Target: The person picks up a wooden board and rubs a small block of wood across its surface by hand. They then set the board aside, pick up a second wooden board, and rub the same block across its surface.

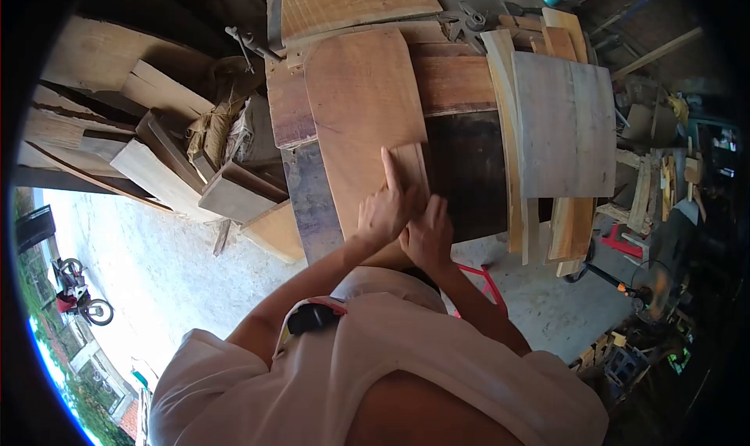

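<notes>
A long, flat wooden board (363,87) with a rounded far end lies lengthwise on the workbench in front of me. On its right edge, near the middle, sits a small wooden block (412,165) of similar brown. My left hand (384,214) closes on the block's near left side, its index finger stretched forward along the edge. Just to the right, my right hand (429,231) has its fingers curled at the block's near end and touches the left. My hands hide that lower end, so the block's full shape cannot be made out.
Under the board is a dark-topped bench (465,173). Stacked planks (566,126) stand on the right, with a wide plank (355,5) at the far edge. A metal clamp (473,18) lies beyond. Scrap boards (164,176) pile up left; a motorbike (78,297) is outside.
</notes>
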A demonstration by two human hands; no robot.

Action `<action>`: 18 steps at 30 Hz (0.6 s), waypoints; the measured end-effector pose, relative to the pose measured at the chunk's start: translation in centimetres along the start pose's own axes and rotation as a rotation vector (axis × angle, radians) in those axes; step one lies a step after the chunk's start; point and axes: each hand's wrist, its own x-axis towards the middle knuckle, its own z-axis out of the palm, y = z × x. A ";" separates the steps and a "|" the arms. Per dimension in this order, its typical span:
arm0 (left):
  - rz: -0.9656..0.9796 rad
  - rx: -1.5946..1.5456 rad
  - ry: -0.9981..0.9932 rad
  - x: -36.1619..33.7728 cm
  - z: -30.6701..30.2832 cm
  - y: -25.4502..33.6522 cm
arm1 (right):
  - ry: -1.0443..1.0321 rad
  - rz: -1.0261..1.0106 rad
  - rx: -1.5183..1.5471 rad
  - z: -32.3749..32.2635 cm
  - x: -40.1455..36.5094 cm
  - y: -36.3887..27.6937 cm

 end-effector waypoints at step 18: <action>-0.021 0.050 0.239 20.1 -14.4 3.6 | 0.278 -0.097 -0.095 0.6 25.0 1.4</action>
